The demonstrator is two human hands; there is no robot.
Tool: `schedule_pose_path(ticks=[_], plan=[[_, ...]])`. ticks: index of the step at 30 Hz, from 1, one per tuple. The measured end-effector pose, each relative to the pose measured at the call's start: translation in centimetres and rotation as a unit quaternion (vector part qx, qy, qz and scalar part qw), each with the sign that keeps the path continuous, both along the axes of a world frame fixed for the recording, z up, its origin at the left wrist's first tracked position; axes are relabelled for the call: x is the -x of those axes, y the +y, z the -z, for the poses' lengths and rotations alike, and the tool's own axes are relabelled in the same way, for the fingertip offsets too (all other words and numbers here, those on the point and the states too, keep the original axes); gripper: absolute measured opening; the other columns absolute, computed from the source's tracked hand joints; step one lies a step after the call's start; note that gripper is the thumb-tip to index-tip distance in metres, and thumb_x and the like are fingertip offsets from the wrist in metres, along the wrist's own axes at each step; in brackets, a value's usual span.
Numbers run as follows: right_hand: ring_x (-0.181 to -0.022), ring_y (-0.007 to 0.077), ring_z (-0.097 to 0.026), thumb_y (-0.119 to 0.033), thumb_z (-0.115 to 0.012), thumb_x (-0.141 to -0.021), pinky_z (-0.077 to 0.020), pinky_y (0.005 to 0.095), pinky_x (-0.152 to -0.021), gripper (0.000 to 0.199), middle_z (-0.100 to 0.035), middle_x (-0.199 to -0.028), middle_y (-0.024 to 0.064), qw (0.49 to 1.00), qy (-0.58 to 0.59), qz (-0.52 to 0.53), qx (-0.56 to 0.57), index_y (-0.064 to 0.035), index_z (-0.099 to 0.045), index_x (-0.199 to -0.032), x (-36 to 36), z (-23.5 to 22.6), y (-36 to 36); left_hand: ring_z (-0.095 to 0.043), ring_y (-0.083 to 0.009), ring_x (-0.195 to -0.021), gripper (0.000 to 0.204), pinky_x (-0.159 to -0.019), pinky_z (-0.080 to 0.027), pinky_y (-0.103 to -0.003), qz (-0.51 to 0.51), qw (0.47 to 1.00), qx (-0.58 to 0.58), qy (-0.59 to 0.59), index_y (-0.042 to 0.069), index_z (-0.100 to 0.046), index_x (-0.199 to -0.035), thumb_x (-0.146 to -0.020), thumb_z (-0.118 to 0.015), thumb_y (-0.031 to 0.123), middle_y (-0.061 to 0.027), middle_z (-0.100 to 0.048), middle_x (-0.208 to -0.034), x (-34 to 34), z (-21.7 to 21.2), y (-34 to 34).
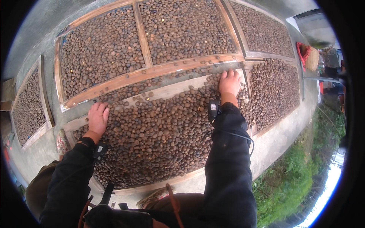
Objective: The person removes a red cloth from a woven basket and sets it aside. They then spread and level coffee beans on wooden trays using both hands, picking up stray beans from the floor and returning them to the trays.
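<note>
My left hand (98,117) lies flat, fingers spread, on small round brown nuts (159,129) at the near tray's left far corner. My right hand (229,82) rests palm down on the nuts at the same tray's far right corner, fingers pointing away from me. Both hands press on the heap and hold nothing. The wooden-framed tray (163,91) under them is filled with the brown nuts. Black sleeves cover both forearms, each with a small black device strapped at the wrist.
More wooden trays of the same nuts lie beyond (102,49), (186,26), at the right (273,91) and at the left (28,106) on grey concrete. A basket with red cloth (308,55) stands at far right. Green grass (296,171) borders the concrete edge.
</note>
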State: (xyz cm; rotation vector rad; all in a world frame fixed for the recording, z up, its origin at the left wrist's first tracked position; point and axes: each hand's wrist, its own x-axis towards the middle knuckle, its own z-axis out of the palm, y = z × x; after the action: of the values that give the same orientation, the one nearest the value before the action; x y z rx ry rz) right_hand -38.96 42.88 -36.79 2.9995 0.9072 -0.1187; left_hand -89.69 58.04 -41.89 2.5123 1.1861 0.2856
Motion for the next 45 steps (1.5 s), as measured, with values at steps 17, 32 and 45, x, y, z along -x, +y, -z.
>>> schedule_pose_path(ticks=[17, 32, 45], plan=[[-0.120, 0.0322, -0.058, -0.019, -0.074, -0.087, -0.0374, 0.0498, -0.108, 0.024, -0.067, -0.116, 0.0090, 0.924, -0.151, -0.232, -0.264, -0.0093, -0.070, -0.108, 3.0, 1.2, -6.7, -0.059, -0.0379, -0.104, 0.023, -0.091, -0.047, -0.047, 0.012, 1.000, -0.018, -0.010, 0.007, -0.066, -0.116, -0.100, -0.058, 0.021, -0.0147, -0.062, -0.110, 0.0, 0.3, 0.0], [-0.113, 0.0338, -0.063, -0.017, -0.073, -0.081, -0.0443, 0.0498, -0.105, 0.016, -0.071, -0.115, 0.0112, 0.914, -0.119, -0.268, -0.278, -0.0067, -0.072, -0.093, 3.7, 1.1, -7.7, -0.060, -0.0379, -0.104, 0.022, -0.091, -0.048, -0.047, 0.012, 1.000, -0.020, -0.010, 0.007, -0.067, -0.114, -0.099, -0.059, 0.022, -0.0156, -0.064, -0.110, 0.2, 0.8, 0.3], [-0.128, 0.0308, -0.053, -0.051, -0.044, -0.100, -0.0326, 0.0480, -0.112, 0.060, -0.067, -0.126, 0.0153, 0.993, -0.048, -0.065, 0.091, -0.0017, -0.066, -0.127, 1.4, 5.2, 5.1, -0.060, -0.0374, -0.102, 0.022, -0.089, -0.047, -0.048, 0.010, 0.999, -0.035, -0.007, 0.007, -0.067, -0.113, -0.098, -0.060, 0.021, -0.0143, -0.063, -0.108, -0.1, 0.3, 0.2]])
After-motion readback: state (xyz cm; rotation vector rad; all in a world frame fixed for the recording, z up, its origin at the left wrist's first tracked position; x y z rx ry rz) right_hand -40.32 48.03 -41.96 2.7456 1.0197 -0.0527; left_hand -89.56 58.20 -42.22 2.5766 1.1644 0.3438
